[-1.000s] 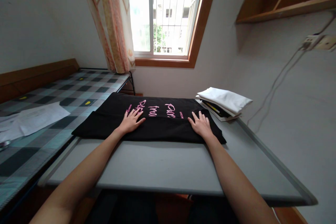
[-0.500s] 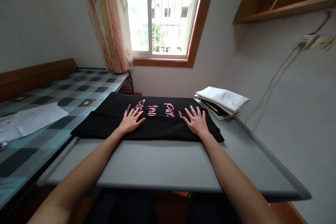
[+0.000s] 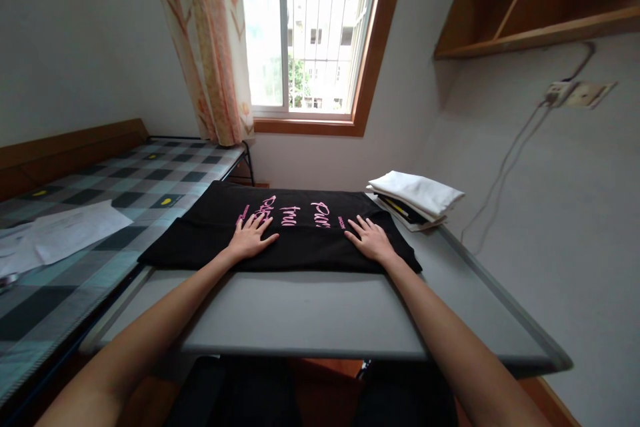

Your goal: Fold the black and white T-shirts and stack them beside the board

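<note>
Resting left hand (image 3: 249,239) and right hand (image 3: 369,238) palm down, fanned out, on black printed garment (image 3: 300,235). Gripping nothing with either: no cloth pinched, no clenching. Can't tell pressing force. With left hand, covering part of pink lettering (image 3: 289,216) toward its left end; with right hand, touching cloth just beside small line of same lettering at right end.

Garment position: lying flat and wide across far part of worktop (image 3: 300,313), bare worktop surface between it and near edge. Left corner reaching about to worktop's left edge, by the bed (image 3: 165,177); can't tell if overhanging. Exact garment type unclear, no collar or sleeves made out; maybe a T-shirt.

Progress, judging from lay of cloth: looks partway through folding. Done, as far as shows: spread fairly smooth, near strip turned up into doubled band (image 3: 300,255), apparently hiding lower part of lettering. Left, by the look of it: far from compact, no inward fold visible at left or right end.

Also on worktop, at far right just beside garment: small pile with folded white cloth (image 3: 417,188) on top, dark layer (image 3: 407,209) with bit of yellow underneath, too little showing to identify. Can't tell if touching garment. On bed, well apart from hands: loose papers (image 3: 83,230). Beyond worktop: window (image 3: 320,47), with floral curtain (image 3: 217,47) at its left.
</note>
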Available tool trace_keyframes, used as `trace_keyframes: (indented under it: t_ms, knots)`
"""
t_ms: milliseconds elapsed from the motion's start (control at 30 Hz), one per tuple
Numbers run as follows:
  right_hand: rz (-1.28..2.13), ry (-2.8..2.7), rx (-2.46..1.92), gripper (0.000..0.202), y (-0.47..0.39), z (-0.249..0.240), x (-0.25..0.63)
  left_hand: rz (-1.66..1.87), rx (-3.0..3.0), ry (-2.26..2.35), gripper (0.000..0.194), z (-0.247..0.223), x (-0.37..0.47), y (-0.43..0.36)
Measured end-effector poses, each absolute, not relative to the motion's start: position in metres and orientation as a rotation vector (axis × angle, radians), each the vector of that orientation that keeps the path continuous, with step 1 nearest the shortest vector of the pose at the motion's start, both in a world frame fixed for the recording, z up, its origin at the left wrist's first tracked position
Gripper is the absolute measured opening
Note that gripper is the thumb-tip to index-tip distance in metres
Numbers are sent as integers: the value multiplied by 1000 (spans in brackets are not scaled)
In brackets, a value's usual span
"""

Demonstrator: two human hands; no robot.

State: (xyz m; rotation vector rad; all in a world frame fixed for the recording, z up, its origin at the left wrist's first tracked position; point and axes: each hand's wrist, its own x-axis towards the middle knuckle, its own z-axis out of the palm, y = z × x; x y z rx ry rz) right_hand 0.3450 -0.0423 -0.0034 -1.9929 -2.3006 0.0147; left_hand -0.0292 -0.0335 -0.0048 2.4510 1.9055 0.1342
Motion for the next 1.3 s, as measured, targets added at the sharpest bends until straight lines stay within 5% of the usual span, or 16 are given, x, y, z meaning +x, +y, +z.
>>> trace_keyframes:
  t_ms: [733, 967, 1300]
  knots:
    - [-62, -2317, -1919, 64, -135, -10, 364, 52, 2546, 1739, 81, 8, -28, -122]
    - [-176, -2213, -1933, 65, -104, 7, 357, 178, 2594, 1752, 67, 27, -38, -64]
    - [-98, -2070, -2035, 62, 6, 15, 339, 180, 2580, 1785, 72, 20, -3, 24]
